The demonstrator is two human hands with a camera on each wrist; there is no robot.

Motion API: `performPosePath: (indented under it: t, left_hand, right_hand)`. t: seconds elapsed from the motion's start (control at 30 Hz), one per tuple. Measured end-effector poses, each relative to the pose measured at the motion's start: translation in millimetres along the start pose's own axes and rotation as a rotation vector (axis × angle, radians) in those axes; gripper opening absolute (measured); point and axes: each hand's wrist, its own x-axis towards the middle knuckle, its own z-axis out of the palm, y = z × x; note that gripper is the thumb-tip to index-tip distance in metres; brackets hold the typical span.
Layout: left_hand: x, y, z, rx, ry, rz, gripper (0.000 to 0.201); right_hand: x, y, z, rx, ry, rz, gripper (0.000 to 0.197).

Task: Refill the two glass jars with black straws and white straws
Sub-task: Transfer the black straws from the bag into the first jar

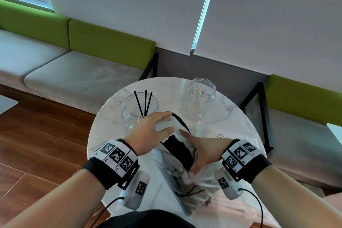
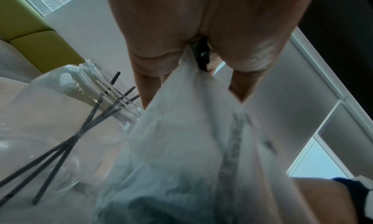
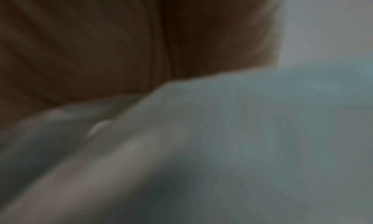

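Observation:
A clear plastic bag [image 1: 175, 170] holding a bundle of black straws [image 1: 177, 149] lies mid-table, its mouth lifted. My left hand [image 1: 166, 123] pinches the bag's top edge with its black strip, which the left wrist view shows between the fingers of that hand [image 2: 201, 36]. My right hand [image 1: 194, 153] grips the bag around the bundle; its wrist view is blurred, showing only palm [image 3: 101, 44] and plastic [image 3: 242, 131]. The left glass jar [image 1: 133, 116] holds three black straws [image 1: 145, 102] and touches my left hand. The right jar [image 1: 202, 98] holds a few white straws [image 1: 198, 90].
The round marble table [image 1: 111, 135] is small, and its edge runs close to both jars. A flat clear packet [image 1: 209, 129] lies in front of the right jar. Green-backed benches [image 1: 83, 72] stand behind and to the right. The floor on the left is wood.

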Motion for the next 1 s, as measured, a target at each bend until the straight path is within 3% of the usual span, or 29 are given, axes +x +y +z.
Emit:
performPosePath:
  t: [0.17, 0.3, 0.4, 0.47, 0.53, 0.63, 0.83, 1.0]
  left_hand:
    - [-5, 2, 3, 0.03, -0.037, -0.003, 0.059]
    - [-6, -5, 1, 0.154, -0.211, -0.027, 0.089]
    - [-10, -15, 0, 0.256, -0.324, -0.083, 0.115]
    - [-12, -19, -3, 0.241, -0.306, -0.084, 0.119]
    - [-12, -18, -9, 0.24, -0.206, -0.051, 0.113]
    - [-8, -15, -20, 0.3, -0.064, -0.013, 0.085]
    - [-11, -28, -26, 0.345, 0.003, -0.129, 0.055]
    - [-10, -12, -31, 0.377, 0.12, -0.16, 0.034]
  right_hand:
    - [23, 6, 13, 0.002, 0.199, -0.015, 0.133]
    - [26, 6, 18, 0.018, 0.302, -0.054, 0.105]
    - [21, 3, 16, 0.216, 0.438, -0.187, 0.077]
    - [19, -3, 11, 0.396, 0.545, -0.297, 0.06]
    - [22, -8, 7, 0.526, 0.616, -0.386, 0.054]
    - [28, -15, 5, 0.568, 0.693, -0.464, 0.052]
    - [40, -6, 11, 0.16, 0.619, -0.344, 0.058]
    - [42, -3, 8, 0.063, 0.876, -0.438, 0.05]
